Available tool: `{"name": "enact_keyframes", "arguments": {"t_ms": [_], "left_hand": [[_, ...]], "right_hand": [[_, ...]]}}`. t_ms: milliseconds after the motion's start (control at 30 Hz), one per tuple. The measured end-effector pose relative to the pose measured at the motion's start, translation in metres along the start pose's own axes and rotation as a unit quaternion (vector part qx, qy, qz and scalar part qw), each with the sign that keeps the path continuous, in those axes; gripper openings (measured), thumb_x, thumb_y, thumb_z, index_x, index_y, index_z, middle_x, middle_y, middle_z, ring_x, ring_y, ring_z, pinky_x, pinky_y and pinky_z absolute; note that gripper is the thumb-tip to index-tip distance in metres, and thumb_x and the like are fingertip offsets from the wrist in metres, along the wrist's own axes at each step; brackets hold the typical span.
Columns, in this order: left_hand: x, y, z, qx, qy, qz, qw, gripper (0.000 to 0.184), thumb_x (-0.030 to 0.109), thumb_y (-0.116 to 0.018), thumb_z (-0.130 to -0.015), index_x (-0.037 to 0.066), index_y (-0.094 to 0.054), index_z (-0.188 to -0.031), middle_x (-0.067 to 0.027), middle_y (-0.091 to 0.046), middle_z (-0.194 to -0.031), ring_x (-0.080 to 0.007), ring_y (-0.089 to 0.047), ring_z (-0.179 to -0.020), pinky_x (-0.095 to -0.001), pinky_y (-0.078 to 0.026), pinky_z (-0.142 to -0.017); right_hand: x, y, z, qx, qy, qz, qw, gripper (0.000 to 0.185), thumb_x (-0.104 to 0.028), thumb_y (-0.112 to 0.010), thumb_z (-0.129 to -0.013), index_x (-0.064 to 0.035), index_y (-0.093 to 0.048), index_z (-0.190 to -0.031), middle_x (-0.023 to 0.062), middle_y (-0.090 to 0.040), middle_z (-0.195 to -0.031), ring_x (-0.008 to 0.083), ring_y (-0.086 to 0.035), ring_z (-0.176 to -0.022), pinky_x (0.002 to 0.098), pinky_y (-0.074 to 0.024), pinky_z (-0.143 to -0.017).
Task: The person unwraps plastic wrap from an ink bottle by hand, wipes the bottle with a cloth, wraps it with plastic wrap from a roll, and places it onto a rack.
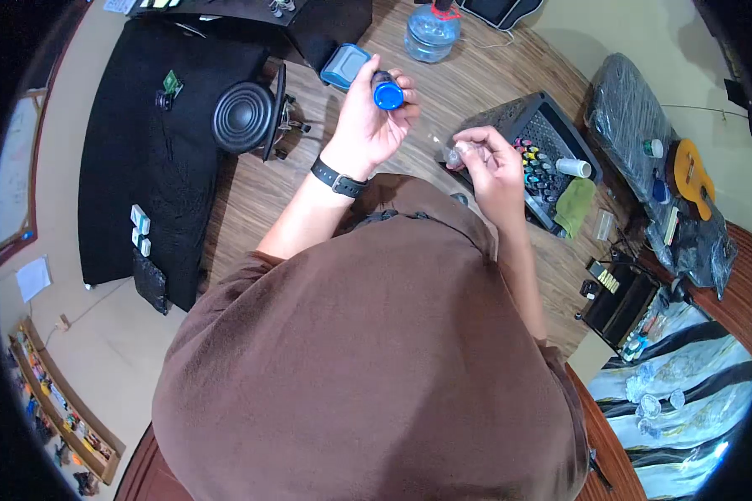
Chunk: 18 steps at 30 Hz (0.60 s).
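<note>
Upper centre of the frame, the left hand (371,125) wraps round a small dark bottle with a round blue end (388,96), that end facing the camera, presumably for a steady grip. Right of centre, the right hand (496,165) pinches a small clear glossy piece (454,156), fingertips likely suiting its size, overlapping the black plastic crate (573,134) in view.
</note>
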<state>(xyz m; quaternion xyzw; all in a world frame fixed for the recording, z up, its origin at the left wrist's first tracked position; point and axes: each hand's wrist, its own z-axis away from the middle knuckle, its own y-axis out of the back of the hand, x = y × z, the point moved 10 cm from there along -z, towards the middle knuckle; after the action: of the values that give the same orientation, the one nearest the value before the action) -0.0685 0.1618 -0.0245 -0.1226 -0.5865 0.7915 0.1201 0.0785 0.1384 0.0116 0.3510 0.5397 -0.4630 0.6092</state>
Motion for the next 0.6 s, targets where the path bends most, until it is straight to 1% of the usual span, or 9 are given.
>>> {"name": "enact_keyframes", "arguments": {"t_ms": [67,100,200,233,333,367,467,500,600], "left_hand": [[-0.003,0.003,0.001,0.016,-0.002,0.014,1.000,0.034,0.042,-0.054,-0.097,0.008,-0.052,-0.090,-0.0054,-0.056,-0.079,-0.0167,-0.055,-0.066,-0.0243,-0.043,-0.051],[-0.004,0.002,0.001,0.015,-0.003,0.013,1.000,0.034,0.042,-0.054,-0.097,0.008,-0.052,-0.090,-0.0054,-0.056,-0.079,-0.0167,-0.055,-0.066,-0.0243,-0.043,-0.051],[-0.006,0.003,0.002,0.040,-0.010,0.004,0.999,0.035,0.042,-0.053,-0.097,0.008,-0.052,-0.090,-0.0050,-0.055,-0.077,-0.0166,-0.054,-0.064,-0.0252,-0.042,-0.050],[-0.007,0.004,0.001,0.040,-0.008,0.002,0.999,0.035,0.042,-0.053,-0.097,0.008,-0.052,-0.090,-0.0050,-0.055,-0.077,-0.0166,-0.054,-0.064,-0.0252,-0.042,-0.050],[-0.013,0.004,-0.002,0.007,-0.005,-0.035,0.999,0.033,0.040,-0.053,-0.097,0.009,-0.052,-0.088,-0.0075,-0.060,-0.082,-0.0190,-0.060,-0.070,-0.0259,-0.046,-0.053],[-0.016,0.008,-0.004,0.009,0.001,-0.034,0.999,0.033,0.040,-0.053,-0.097,0.009,-0.052,-0.088,-0.0075,-0.060,-0.082,-0.0190,-0.060,-0.070,-0.0259,-0.046,-0.053],[-0.024,0.019,-0.002,0.055,0.010,-0.067,0.996,0.034,0.040,-0.048,-0.099,0.009,-0.052,-0.085,-0.0134,-0.066,-0.096,-0.0239,-0.066,-0.084,-0.0282,-0.051,-0.065],[-0.030,0.015,-0.001,0.056,0.016,-0.067,0.996,0.034,0.040,-0.048,-0.099,0.009,-0.052,-0.085,-0.0134,-0.066,-0.096,-0.0239,-0.066,-0.084,-0.0282,-0.051,-0.065],[-0.052,-0.001,0.007,0.072,0.019,-0.133,0.988,0.037,0.040,-0.040,-0.100,0.009,-0.051,-0.081,-0.0205,-0.067,-0.108,-0.0281,-0.066,-0.099,-0.0316,-0.052,-0.081]], "right_hand": [[-0.001,-0.005,-0.003,-0.036,-0.008,-0.037,0.999,0.011,0.005,-0.059,-0.090,0.0027,-0.060,-0.101,0.0043,-0.061,-0.095,0.0089,-0.059,-0.083,0.0239,-0.0493,-0.078],[-0.004,-0.006,-0.002,-0.037,-0.007,-0.037,0.999,0.011,0.005,-0.059,-0.090,0.0027,-0.060,-0.101,0.0043,-0.061,-0.095,0.0089,-0.059,-0.083,0.0239,-0.0493,-0.078],[-0.027,-0.007,0.001,-0.014,0.045,-0.064,0.997,0.014,0.006,-0.061,-0.088,0.0021,-0.060,-0.101,0.0043,-0.061,-0.093,0.0094,-0.059,-0.084,0.0247,-0.0494,-0.079],[-0.031,-0.009,0.000,-0.012,0.047,-0.065,0.997,0.014,0.006,-0.061,-0.088,0.0021,-0.060,-0.101,0.0043,-0.061,-0.093,0.0094,-0.059,-0.084,0.0247,-0.0494,-0.079],[-0.041,-0.011,0.004,0.011,0.075,-0.079,0.994,0.016,0.009,-0.063,-0.085,0.0014,-0.058,-0.098,0.0047,-0.060,-0.094,0.0100,-0.059,-0.083,0.0252,-0.0496,-0.079],[-0.039,-0.010,0.005,0.017,0.073,-0.079,0.994,0.016,0.009,-0.063,-0.085,0.0014,-0.058,-0.098,0.0047,-0.060,-0.094,0.0100,-0.059,-0.083,0.0252,-0.0496,-0.079],[-0.038,-0.004,0.008,0.042,0.100,-0.117,0.987,0.019,0.012,-0.066,-0.082,0.0002,-0.057,-0.095,0.0052,-0.059,-0.096,0.0105,-0.058,-0.086,0.0255,-0.0494,-0.080],[-0.037,-0.002,0.008,0.048,0.099,-0.117,0.987,0.019,0.012,-0.066,-0.082,0.0002,-0.057,-0.095,0.0052,-0.059,-0.096,0.0105,-0.058,-0.086,0.0255,-0.0494,-0.080],[-0.035,0.009,0.010,0.078,0.087,-0.134,0.984,0.020,0.013,-0.066,-0.080,-0.0002,-0.057,-0.093,0.0057,-0.058,-0.096,0.0117,-0.058,-0.089,0.0262,-0.0488,-0.082]]}}
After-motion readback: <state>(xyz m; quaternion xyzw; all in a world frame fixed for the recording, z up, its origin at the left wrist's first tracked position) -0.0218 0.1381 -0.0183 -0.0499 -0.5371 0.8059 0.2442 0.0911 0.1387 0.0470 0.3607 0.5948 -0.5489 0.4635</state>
